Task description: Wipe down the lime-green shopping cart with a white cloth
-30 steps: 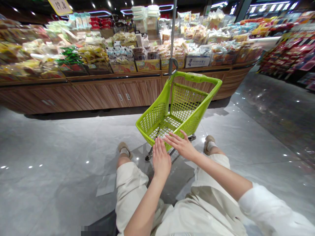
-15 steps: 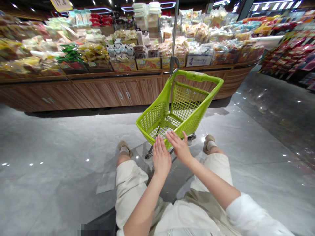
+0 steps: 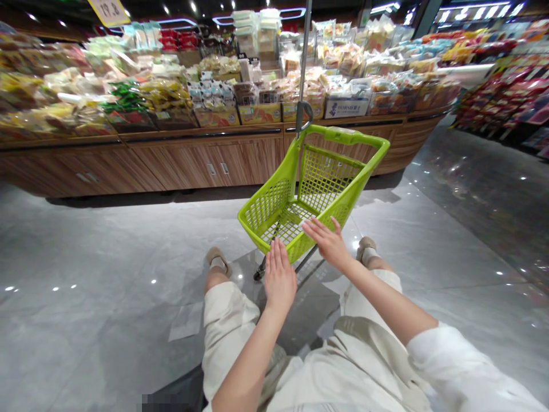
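Observation:
A lime-green shopping cart [image 3: 266, 213] with lattice walls stands on the floor between my feet, its basket holding nothing that I can see. My left hand [image 3: 280, 274] is at the cart's near corner, fingers stretched out together and palm down. To its right, my right hand [image 3: 328, 240] reaches over the near side rim with its fingers extended and thumb apart. Neither hand grips anything. Whether the fingers touch the rim I cannot tell. A grey pole [image 3: 304, 63] with a curved hook rises at the cart's far left corner.
Beyond the cart runs a wooden display counter [image 3: 253, 157] heaped with packaged snacks [image 3: 167, 94]. A price sign [image 3: 108, 10] hangs at upper left. More goods [image 3: 510, 97] fill racks at right. Grey tiled floor [image 3: 107, 257] surrounds my legs.
My right hand has moved right along the cart's near rim, away from my left hand. The left hand and the cart stay almost where they were.

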The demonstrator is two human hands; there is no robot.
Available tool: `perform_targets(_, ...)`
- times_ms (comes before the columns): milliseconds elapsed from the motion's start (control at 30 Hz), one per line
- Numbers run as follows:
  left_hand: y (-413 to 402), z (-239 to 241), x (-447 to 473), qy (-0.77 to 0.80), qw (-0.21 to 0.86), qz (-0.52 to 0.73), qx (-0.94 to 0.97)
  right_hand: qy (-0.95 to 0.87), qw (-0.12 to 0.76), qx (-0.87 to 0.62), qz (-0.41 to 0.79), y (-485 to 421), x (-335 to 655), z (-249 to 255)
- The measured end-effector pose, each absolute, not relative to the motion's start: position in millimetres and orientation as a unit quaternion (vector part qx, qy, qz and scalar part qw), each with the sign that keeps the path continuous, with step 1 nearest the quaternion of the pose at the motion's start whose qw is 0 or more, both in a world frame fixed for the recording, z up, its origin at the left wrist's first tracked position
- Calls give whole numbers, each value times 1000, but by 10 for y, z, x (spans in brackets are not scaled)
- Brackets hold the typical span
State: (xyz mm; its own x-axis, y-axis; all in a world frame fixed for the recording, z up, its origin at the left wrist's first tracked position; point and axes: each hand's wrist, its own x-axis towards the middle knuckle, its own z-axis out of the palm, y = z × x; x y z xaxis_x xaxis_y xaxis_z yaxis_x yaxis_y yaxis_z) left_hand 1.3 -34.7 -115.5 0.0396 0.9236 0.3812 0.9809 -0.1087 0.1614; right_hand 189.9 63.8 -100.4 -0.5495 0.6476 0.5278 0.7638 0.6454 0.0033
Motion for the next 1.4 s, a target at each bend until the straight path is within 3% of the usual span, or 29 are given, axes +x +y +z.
perform_targets(233,-353,-1172,43,-667,74,-213,-710,-801,296,-509,-107,938,2212,-911)
perform_targets(533,-337,-1208,22,-668,75,-198,-713,-880,263,-391,-63,20,1193,-1123)
perform_targets(833,-352,-1161,19,-660,65,-211,-718,-930,225,-284,-63,474,1645,-994)
perform_targets(1033,-347,-1167,19,-663,75,-209,-715,-876,274,-392,-67,978,2047,-956)
perform_targets(1167,-353,-1181,31,-668,78,-210,-709,-856,295,-420,-66,808,1882,-1020)
perform_targets(1400,-353,-1197,30,-670,68,-208,-709,-920,249,-296,-62,195,1318,-1070)
